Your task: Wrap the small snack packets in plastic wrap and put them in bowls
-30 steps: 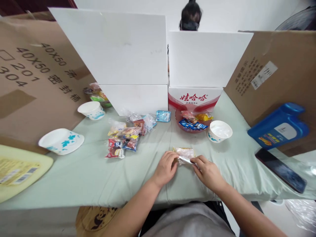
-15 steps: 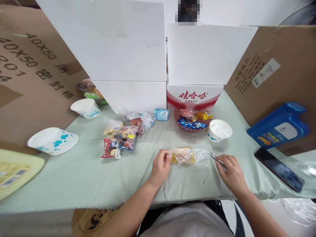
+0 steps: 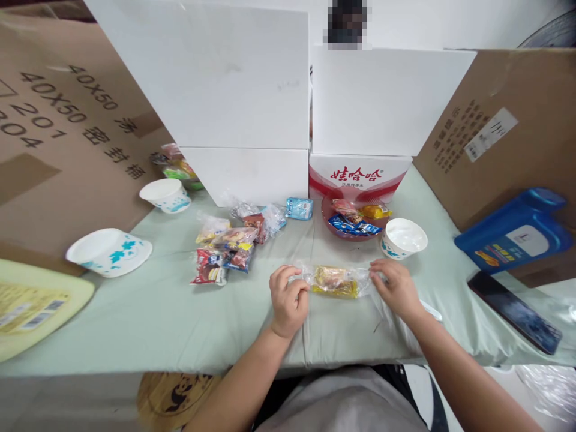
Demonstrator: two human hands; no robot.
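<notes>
A snack packet [image 3: 335, 282], clear plastic with something yellow and pale inside, lies flat on the cloth in front of me. At its left end, my left hand [image 3: 288, 300] pinches the wrapper between thumb and fingers. My right hand [image 3: 396, 288] has its fingertips closed on the clear right end. Partly hidden behind my right wrist, a slim pale-handled tool [image 3: 431, 310] rests on the table; its kind does not show clearly.
Several wrapped snacks [image 3: 234, 240] form a pile at left. Ahead stand a reddish bowl [image 3: 330, 225] of packets and a white paper bowl [image 3: 405, 240]. A phone [image 3: 515, 312] and blue bottle [image 3: 513, 231] lie at right. White boxes [image 3: 243, 174] close off the back.
My right hand has put down the slim tool and moved left onto the packet's right end. My left hand keeps its hold on the left end. The view has shifted slightly.
</notes>
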